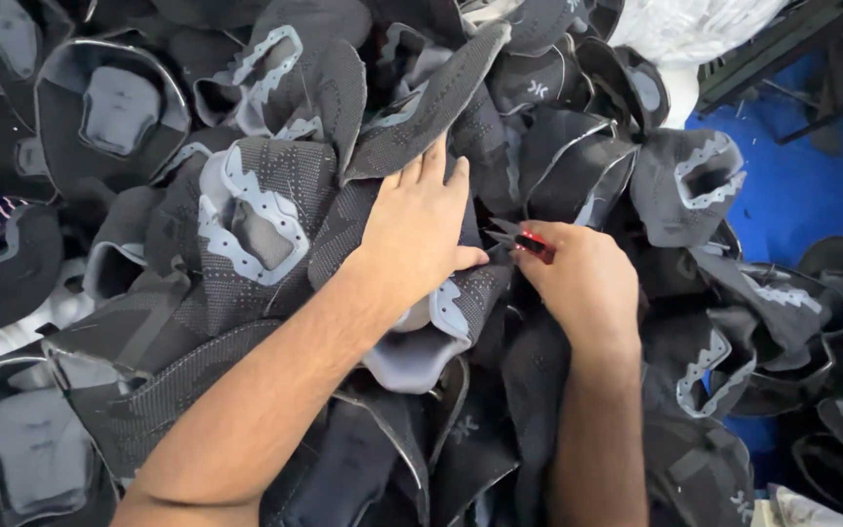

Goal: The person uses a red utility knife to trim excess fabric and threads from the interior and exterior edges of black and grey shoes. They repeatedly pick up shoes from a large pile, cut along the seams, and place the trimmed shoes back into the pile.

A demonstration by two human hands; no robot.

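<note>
A big heap of black knitted shoe uppers with grey trim (246, 224) fills the view. My left hand (420, 234) lies flat on top of one upper (461, 303) in the middle of the heap, fingers together and pointing up, pressing it down. My right hand (582, 283) is closed around small red-handled thread snips (529, 241), whose metal tips point left toward the thumb of my left hand and the edge of that upper.
More uppers are piled all around, some lying inside out (109, 107). A blue surface (802, 185) shows at the right. A white plastic bag (685, 29) and a dark frame (782, 49) sit at the top right.
</note>
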